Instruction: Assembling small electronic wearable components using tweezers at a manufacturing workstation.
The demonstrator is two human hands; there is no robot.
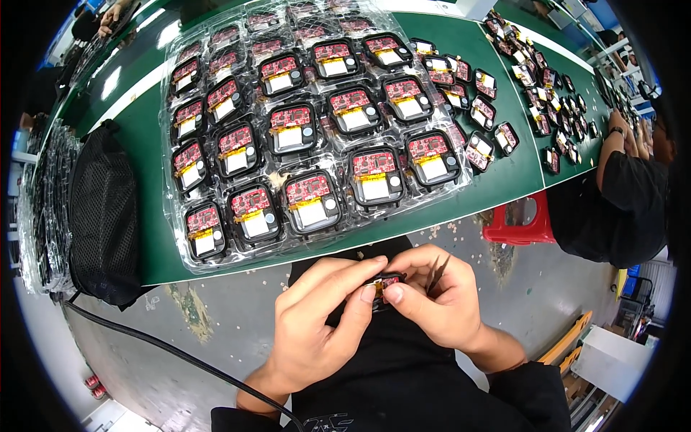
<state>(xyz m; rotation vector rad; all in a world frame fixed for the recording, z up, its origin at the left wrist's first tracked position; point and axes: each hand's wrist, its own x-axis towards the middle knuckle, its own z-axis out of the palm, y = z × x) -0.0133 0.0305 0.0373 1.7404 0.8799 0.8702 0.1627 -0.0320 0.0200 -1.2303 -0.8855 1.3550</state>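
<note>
Just in front of my body, both hands hold a small black watch case with a red circuit board [391,281]. My left hand [317,317] pinches its left side between thumb and fingers. My right hand [439,306] grips the right side, its thumb pressed on the board's edge. A thin, dark, pointed tool [436,275] sticks up from among the right fingers; its kind I cannot make out. My fingers cover much of the case. Beyond my hands, a clear plastic tray [245,255] carries rows of similar open cases [311,200] with red boards, yellow film and white rectangles.
The green table [162,266] ends just beyond my hands. Loose cases [481,113] lie in heaps right of the tray. A black mesh bag [104,209] stands at left, with a black cable [158,344] below it. At right are a red stool [522,222] and another person [626,201].
</note>
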